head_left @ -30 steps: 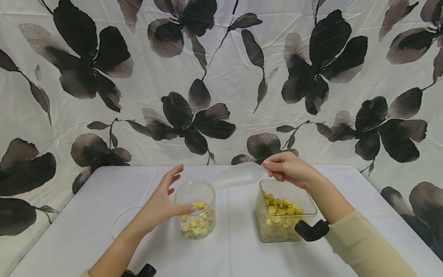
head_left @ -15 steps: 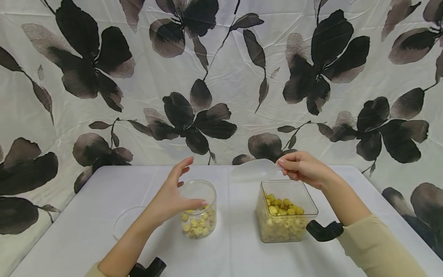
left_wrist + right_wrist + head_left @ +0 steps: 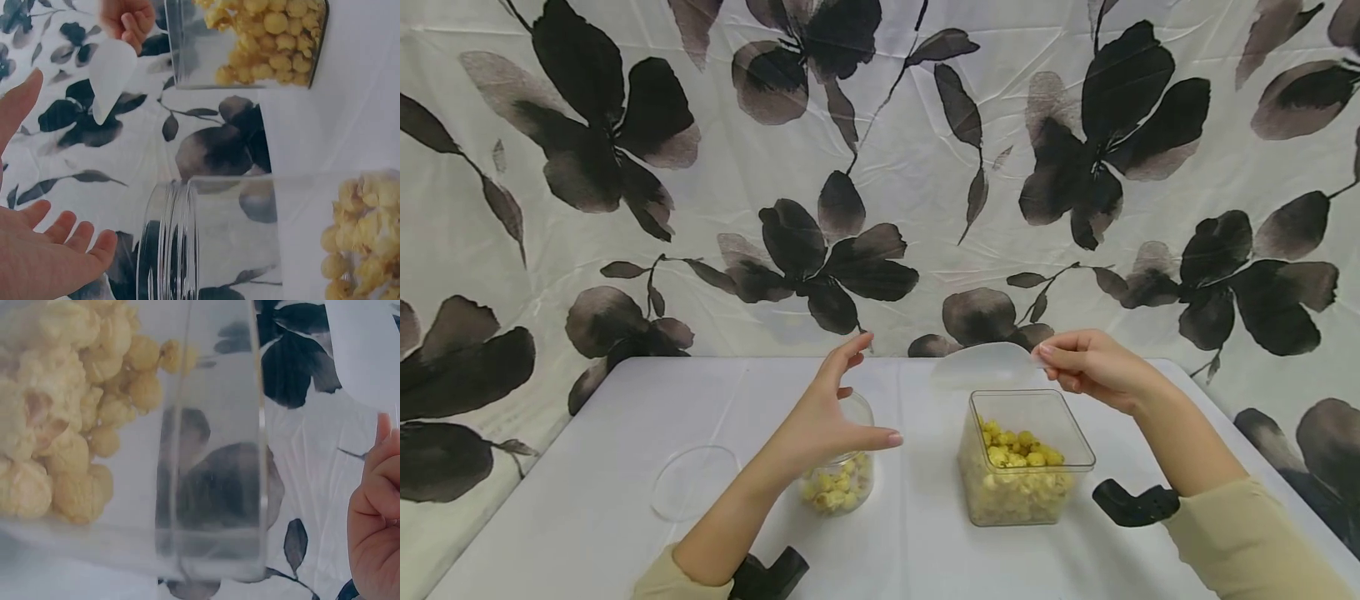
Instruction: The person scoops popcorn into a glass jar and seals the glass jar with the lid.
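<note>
A round clear jar (image 3: 842, 487), partly filled with yellow puffed pieces, stands at the table's middle. My left hand (image 3: 857, 396) hovers over it with fingers spread and straight; in the left wrist view the left hand (image 3: 44, 262) is apart from the round jar's rim (image 3: 169, 237). To the right stands a square clear container (image 3: 1026, 492) holding more puffs. My right hand (image 3: 1051, 357) pinches the handle of a translucent white scoop (image 3: 985, 365), which hangs above the container's far edge. The scoop (image 3: 111, 69) looks empty.
A clear round lid (image 3: 695, 493) lies flat on the white table (image 3: 587, 517), left of the jar. A flower-printed cloth (image 3: 880, 167) hangs close behind the table. Black wrist-camera mounts (image 3: 1135, 504) sit low by both forearms.
My right hand carried the scoop rightward, from beside the jar to above the square container. My left hand left the jar's side, rising and shifting right over it.
</note>
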Demonstrator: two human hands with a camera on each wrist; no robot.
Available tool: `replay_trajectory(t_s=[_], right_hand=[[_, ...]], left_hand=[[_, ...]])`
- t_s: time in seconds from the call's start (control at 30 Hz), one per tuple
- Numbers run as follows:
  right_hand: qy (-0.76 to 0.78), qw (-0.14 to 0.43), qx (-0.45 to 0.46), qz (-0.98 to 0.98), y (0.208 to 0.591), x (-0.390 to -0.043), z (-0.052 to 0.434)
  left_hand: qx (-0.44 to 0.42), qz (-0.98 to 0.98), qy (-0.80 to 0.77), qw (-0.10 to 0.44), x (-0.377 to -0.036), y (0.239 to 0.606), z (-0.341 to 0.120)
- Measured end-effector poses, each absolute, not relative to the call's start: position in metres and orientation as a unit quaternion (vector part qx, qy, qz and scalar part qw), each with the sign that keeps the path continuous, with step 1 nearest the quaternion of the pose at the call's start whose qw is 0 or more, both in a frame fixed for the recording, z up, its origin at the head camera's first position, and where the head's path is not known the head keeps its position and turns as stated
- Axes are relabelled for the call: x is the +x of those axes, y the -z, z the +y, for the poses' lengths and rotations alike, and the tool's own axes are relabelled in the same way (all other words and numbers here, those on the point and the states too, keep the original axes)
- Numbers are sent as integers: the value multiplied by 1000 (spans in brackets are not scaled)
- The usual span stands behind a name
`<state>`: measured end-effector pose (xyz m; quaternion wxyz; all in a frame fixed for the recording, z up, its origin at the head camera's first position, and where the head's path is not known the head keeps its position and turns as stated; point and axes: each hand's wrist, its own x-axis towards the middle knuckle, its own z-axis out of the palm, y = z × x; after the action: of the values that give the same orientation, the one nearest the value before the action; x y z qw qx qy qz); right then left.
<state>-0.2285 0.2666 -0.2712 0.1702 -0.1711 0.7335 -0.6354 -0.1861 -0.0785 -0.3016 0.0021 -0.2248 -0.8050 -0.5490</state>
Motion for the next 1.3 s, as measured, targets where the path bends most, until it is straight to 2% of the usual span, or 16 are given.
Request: replay_trajectory(t_s=[0.5, 0.8, 1.13, 1.3], right_hand=[[604, 173, -197, 753, 270, -226, 294], [503, 122, -172, 838, 257, -221, 300], [365, 85, -175, 910, 238, -212, 288], [295, 48, -199, 933, 237, -209, 280]], left_hand=[[-256, -774, 578, -44, -179, 323, -31], [-242, -764, 593, -80, -181, 349, -4], [-240, -753, 608, -75, -184, 366, 19], [-231, -753, 609, -93, -185, 371, 27]])
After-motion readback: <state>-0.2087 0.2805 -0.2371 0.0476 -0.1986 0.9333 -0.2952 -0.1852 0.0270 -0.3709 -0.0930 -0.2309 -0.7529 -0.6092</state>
